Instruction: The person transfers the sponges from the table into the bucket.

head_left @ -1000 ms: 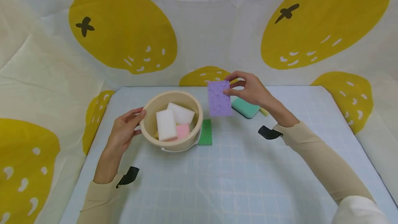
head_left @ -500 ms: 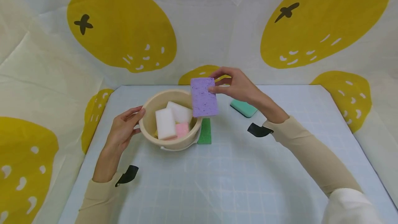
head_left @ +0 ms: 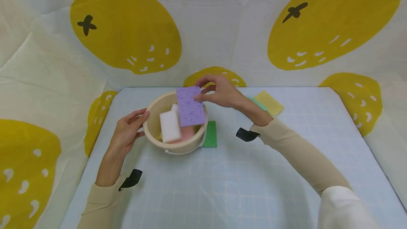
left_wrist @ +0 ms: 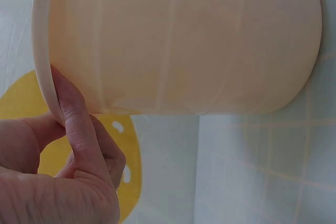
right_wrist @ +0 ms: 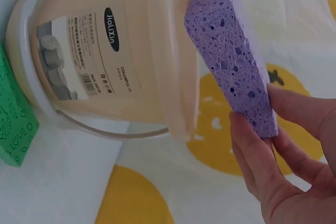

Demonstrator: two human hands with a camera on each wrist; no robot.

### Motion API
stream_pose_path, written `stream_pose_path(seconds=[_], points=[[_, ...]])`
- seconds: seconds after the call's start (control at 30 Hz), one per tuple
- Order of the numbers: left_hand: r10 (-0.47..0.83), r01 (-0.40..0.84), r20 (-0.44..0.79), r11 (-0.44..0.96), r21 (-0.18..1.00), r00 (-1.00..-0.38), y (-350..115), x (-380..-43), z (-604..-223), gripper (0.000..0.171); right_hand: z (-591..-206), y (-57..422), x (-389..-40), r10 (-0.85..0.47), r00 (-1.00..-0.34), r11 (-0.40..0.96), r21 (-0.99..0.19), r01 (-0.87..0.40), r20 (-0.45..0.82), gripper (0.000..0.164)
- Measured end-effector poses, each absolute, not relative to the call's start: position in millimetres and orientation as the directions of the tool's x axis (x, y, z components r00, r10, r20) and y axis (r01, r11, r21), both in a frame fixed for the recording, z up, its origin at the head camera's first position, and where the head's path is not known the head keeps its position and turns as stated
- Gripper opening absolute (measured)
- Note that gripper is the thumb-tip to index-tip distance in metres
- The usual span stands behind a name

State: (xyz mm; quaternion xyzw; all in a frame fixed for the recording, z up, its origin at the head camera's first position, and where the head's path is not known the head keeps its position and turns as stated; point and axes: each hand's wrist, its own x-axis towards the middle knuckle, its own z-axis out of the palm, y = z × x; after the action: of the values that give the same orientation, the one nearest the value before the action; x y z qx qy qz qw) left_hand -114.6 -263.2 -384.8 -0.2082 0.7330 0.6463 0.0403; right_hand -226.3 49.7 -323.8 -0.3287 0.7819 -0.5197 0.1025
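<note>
My left hand (head_left: 127, 130) pinches the rim of a cream plastic bucket (head_left: 152, 124) at its left side; the left wrist view shows thumb and fingers on either side of that rim (left_wrist: 44, 40). In my right hand (head_left: 219, 93) is a purple sponge (head_left: 190, 107), pinched by its right edge and held over the bucket's mouth. Pores pit its face in the right wrist view. Inside the bucket lie white sponges (head_left: 170, 126) and a pink sponge (head_left: 187, 132), partly hidden by the purple one.
A green sponge (head_left: 210, 134) lies on the table right beside the bucket. Farther right are a yellow sponge (head_left: 270, 103) and a teal sponge (head_left: 259, 104), partly covered by my right forearm. The bucket's handle (right_wrist: 113, 135) hangs down. A fruit-printed cloth (head_left: 222, 27) stands behind the table.
My right hand has carried the purple sponge leftward, from beside the bucket to over its opening. The yellow sponge has come into view behind the arm. My left hand stays on the rim.
</note>
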Motion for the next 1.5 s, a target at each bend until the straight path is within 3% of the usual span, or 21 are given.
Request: stream_pose_path(seconds=[0.43, 0.93, 1.17, 1.5], points=[[-0.243, -0.348, -0.324, 0.065, 0.935, -0.914, -262, -116, -384, 0.071, -338, 33, -224, -0.649, -0.731, 0.321, -0.794, -0.516, 0.212, 0.032], [-0.238, -0.323, -0.301, 0.062, 0.944, -0.924, -262, -114, -384, 0.069, -341, 14, -209, -0.668, -0.739, 0.431, -0.765, -0.479, 0.087, 0.032], [-0.244, -0.328, -0.304, 0.065, 0.942, -0.921, -262, -113, -384, 0.069, -342, 14, -207, -0.707, -0.693, 0.491, -0.609, -0.624, 0.141, 0.031], [-0.239, -0.314, -0.298, 0.03, 0.949, -0.924, -263, -113, -385, 0.064, -349, 16, -208, -0.688, -0.716, 0.558, -0.543, -0.627, 0.119, 0.032]])
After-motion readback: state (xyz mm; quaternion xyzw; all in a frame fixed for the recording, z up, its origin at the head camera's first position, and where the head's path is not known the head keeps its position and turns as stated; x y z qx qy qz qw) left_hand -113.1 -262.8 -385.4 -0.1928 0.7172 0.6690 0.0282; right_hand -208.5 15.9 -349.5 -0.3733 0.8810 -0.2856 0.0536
